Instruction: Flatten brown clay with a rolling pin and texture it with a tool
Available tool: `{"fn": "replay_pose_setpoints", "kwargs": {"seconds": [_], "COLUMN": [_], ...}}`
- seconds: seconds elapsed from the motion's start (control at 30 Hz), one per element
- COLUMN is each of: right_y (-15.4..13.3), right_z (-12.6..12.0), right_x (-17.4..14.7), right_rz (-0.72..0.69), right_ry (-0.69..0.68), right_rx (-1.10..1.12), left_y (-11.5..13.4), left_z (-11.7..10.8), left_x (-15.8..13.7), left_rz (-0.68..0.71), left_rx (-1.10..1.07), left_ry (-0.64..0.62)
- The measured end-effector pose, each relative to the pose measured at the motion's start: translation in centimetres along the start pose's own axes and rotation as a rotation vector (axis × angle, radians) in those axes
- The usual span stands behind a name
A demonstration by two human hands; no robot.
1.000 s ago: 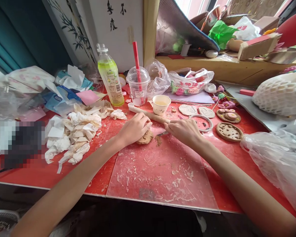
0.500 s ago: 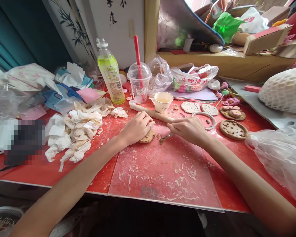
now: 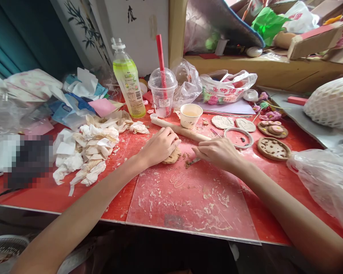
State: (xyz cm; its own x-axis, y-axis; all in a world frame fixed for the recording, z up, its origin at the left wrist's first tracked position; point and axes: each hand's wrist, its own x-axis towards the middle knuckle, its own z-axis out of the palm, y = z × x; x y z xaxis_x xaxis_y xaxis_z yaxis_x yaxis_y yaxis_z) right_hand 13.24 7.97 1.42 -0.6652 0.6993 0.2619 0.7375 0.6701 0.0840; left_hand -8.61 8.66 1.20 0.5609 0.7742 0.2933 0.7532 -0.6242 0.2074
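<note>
My left hand is closed over a rough-edged lump of brown clay, hiding much of it. Over at its right, my right hand has its fingers curled round a thin tool. Only a greyish end of the tool shows, pointing left toward the clay, with brown crumbs at its tip. A wooden rolling pin lies slantwise behind both hands, its near end close to my right fingers. Under the work is a clear plastic sheet scattered with dried clay bits.
Crumpled tissues lie at left. Behind stand a green drink bottle, a lidded plastic cup and a paper cup. To the right are a clear ring, an oval clay piece and a plastic bag.
The tool lies flatter and slightly lower, and my right hand has shifted a little to the right. My left hand stays on the clay. The camera has tilted slightly.
</note>
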Motion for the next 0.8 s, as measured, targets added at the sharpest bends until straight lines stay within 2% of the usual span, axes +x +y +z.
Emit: {"fn": "replay_pose_setpoints", "kwargs": {"seconds": [0.07, 0.17, 0.27, 0.33, 0.47, 0.67, 0.8], "right_y": [-0.3, -0.5, -0.4, -0.4, -0.4, -0.4, -0.3], "right_z": [-0.1, -0.4, -0.6, -0.5, 0.1, -0.1, -0.1], "right_x": [0.0, 0.2, 0.5, 0.7, 1.0, 1.1, 1.1], "right_rz": [0.028, 0.169, 0.307, 0.339, 0.314, 0.218, 0.139], "right_ry": [-0.029, -0.042, -0.03, -0.037, -0.031, -0.052, -0.051], "right_rx": [0.039, 0.052, 0.013, -0.023, -0.076, -0.087, -0.086], "left_y": [0.0, 0.0, -0.2, -0.3, -0.4, -0.5, -0.5], "left_z": [0.0, -0.1, -0.2, -0.2, -0.1, 0.2, 0.2], "left_x": [0.0, 0.0, 0.1, 0.1, 0.1, 0.2, 0.1], "left_rz": [-0.006, -0.01, -0.001, 0.016, 0.09, 0.124, 0.111], "left_rx": [0.003, -0.02, -0.036, -0.01, 0.077, 0.13, 0.105], "left_ry": [-0.002, 0.005, 0.008, 0.002, -0.029, -0.059, -0.031]}}
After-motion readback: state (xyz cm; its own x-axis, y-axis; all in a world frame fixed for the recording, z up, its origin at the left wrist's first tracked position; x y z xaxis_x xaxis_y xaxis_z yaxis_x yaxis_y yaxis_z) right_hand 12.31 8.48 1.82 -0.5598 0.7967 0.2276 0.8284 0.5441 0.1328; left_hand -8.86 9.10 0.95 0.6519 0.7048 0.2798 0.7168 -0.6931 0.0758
